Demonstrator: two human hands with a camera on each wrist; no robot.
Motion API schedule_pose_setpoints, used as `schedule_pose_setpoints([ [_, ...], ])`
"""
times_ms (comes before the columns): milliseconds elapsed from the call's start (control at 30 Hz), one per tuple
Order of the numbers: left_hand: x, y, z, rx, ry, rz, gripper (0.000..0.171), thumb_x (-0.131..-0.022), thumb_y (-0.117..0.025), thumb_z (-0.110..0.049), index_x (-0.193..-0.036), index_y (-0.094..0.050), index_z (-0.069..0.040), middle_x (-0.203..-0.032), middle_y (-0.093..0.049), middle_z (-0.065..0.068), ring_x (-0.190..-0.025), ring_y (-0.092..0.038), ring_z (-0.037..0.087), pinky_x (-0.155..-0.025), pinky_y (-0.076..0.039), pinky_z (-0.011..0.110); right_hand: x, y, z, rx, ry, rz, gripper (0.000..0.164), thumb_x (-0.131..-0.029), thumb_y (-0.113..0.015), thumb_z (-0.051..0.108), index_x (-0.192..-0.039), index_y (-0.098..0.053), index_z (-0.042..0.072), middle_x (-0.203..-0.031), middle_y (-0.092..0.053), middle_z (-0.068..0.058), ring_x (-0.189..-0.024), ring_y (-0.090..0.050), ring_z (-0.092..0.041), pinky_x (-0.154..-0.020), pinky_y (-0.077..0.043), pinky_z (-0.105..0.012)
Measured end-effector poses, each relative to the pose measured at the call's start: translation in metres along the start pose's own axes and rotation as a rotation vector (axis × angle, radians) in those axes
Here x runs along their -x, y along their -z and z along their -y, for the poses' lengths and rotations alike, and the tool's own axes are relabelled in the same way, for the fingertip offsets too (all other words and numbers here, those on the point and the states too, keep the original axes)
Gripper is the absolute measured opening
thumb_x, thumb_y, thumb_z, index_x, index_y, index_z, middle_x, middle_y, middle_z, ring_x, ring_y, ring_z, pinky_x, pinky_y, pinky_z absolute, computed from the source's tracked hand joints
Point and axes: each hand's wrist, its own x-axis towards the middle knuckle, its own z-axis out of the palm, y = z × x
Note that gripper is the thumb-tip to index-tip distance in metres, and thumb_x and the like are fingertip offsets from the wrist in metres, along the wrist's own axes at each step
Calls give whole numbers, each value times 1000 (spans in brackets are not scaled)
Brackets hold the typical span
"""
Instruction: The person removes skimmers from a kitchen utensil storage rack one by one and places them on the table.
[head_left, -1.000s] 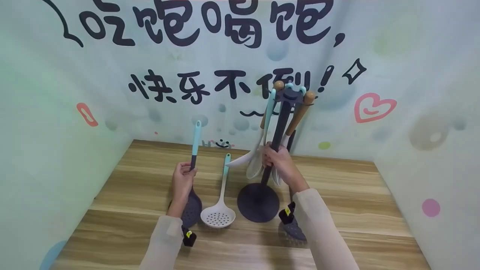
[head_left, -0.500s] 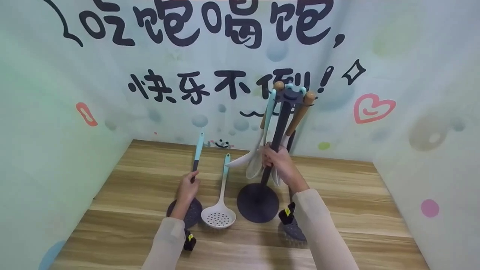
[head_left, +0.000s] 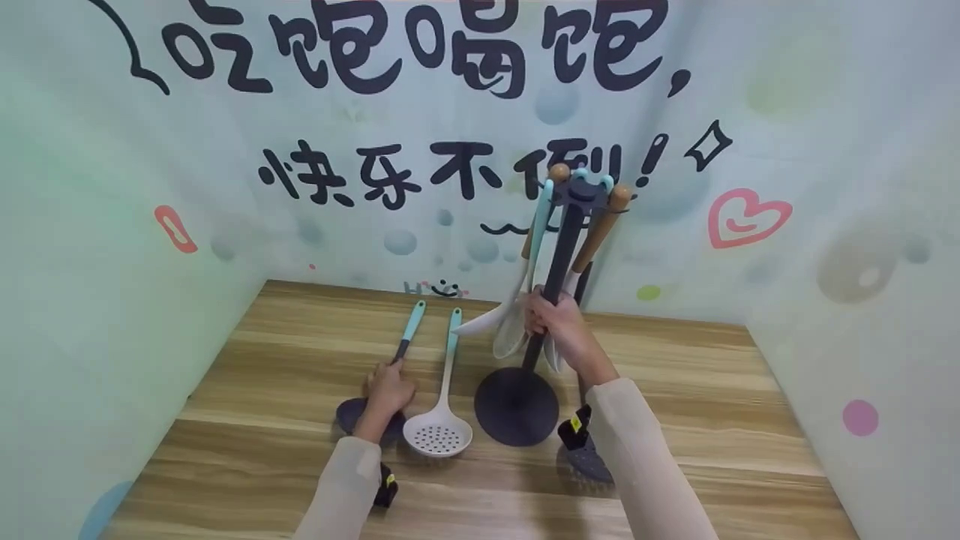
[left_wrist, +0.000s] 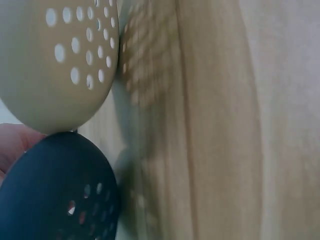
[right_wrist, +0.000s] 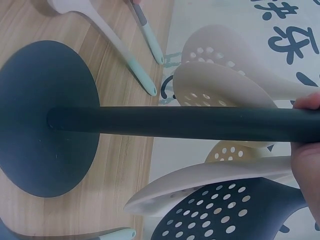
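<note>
My left hand holds the lower shaft of a dark skimmer with a light-blue handle, low over the table. Its perforated head lies against the white skimmer's head in the left wrist view. That white skimmer rests on the table just right of the hand. My right hand grips the black pole of a utensil stand, its round base tilted toward me. Several utensils hang from the stand's top, among them a dark slotted one.
Another dark skimmer lies partly hidden behind my right forearm. The wooden table meets a printed backdrop at its back edge, with side panels left and right.
My left hand has moved down and slightly right, and the dark skimmer's handle has dropped from near upright to a lower slant. The right hand and stand stay in place.
</note>
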Motion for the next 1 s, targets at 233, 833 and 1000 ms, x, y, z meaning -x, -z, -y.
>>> schedule_pose_setpoints([
  [233, 6, -2, -7, -99, 46, 36, 59, -76, -56, -8, -133, -45, 6, -122, -44, 30, -114, -34, 47, -97, -25, 58, -10, 8, -18, -9, 9, -23, 30, -96, -44, 10, -67, -36, 10, -55, -32, 4, -50, -32, -12, -55, -30, -26],
  [833, 17, -7, -15, -136, 39, 65, 82, -74, -71, -20, -139, -31, 10, -140, -25, 33, -123, -24, 49, -102, -17, 63, -10, 10, -15, 6, -3, -15, 30, -97, -43, 9, -67, -37, 10, -55, -34, 4, -52, -33, -14, -56, -32, -28],
  [1000, 18, -5, -21, -139, 62, 92, 86, -75, -70, -23, -140, -26, 12, -140, -22, 36, -125, -22, 51, -102, -18, 64, -5, 5, -6, 12, -27, -12, 30, -96, -43, 7, -67, -35, 10, -55, -33, 4, -52, -32, -13, -57, -31, -27],
])
